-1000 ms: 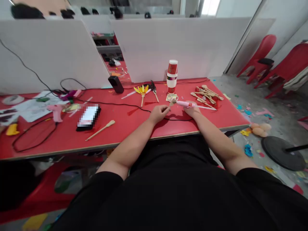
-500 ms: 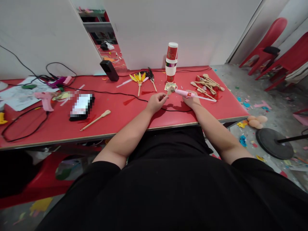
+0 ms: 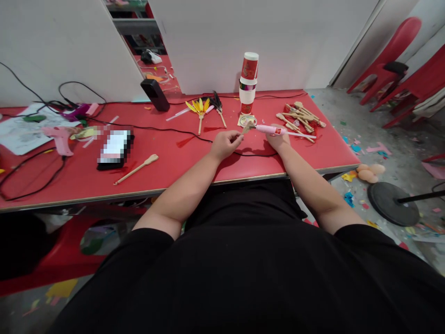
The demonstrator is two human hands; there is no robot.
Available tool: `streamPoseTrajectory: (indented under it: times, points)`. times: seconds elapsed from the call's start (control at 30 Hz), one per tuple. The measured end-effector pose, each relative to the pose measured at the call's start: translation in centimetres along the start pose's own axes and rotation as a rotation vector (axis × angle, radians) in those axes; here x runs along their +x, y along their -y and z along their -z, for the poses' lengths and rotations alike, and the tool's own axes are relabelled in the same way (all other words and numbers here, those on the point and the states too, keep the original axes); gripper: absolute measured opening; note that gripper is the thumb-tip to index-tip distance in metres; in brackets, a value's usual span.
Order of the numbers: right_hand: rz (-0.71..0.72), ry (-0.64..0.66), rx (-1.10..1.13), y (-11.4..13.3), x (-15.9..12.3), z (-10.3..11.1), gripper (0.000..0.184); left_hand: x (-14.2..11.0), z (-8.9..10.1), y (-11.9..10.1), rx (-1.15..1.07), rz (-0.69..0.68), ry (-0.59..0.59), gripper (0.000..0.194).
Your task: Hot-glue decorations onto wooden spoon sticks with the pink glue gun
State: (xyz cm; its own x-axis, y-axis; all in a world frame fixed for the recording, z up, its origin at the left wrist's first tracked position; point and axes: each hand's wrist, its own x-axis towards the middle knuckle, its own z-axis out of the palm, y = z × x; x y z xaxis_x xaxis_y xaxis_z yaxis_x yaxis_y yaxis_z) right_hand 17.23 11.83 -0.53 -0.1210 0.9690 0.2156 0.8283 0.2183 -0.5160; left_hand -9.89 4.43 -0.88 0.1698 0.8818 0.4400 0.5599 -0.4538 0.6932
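Observation:
Between the thumb and fingers of my left hand (image 3: pixel 225 144) is a small beige piece (image 3: pixel 247 128), whose exact kind I cannot make out. My right hand (image 3: pixel 279 139) is wrapped around a pink hot glue gun (image 3: pixel 266 130). A long clear glue stick (image 3: pixel 304 136) juts from the gun's rear, to the right. The nozzle points left and meets or nearly meets the beige piece. Just behind them a small round label-like item (image 3: pixel 248 119) lies at the foot of the stacked paper cups (image 3: pixel 248 83). A black cord runs below both hands.
Right of the hands is a pile of wooden sticks (image 3: pixel 302 116) with red tassels. Yellow feathers (image 3: pixel 199 106) and black feathers (image 3: pixel 217 102) on sticks lie left. Further left are a single wooden stick (image 3: pixel 137 169), a phone (image 3: pixel 114 147) and another pink glue gun (image 3: pixel 60 139).
The view has tilted slightly, so the table sits a little higher in the picture. The glue gun lies more level. Both hands keep their holds.

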Motion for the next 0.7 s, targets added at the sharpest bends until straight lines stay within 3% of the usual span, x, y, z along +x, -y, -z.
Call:
streamPoseTrajectory:
  times: [0.4, 0.57, 0.7]
  points:
    - [0.003, -0.015, 0.001, 0.1, -0.3, 0.4, 0.028, -0.1, 0.5, 0.4, 0.056, -0.039, 0.016, 0.041]
    - [0.055, 0.033, -0.078, 0.4, 2.8, 0.5, 0.026, 0.8, -0.1, 1.8, -0.079, 0.083, -0.004, 0.044]
    - [0.099, 0.160, -0.050, 1.7, 6.2, 0.2, 0.020, 1.6, -0.8, 2.8, -0.221, 0.229, -0.069, 0.046]
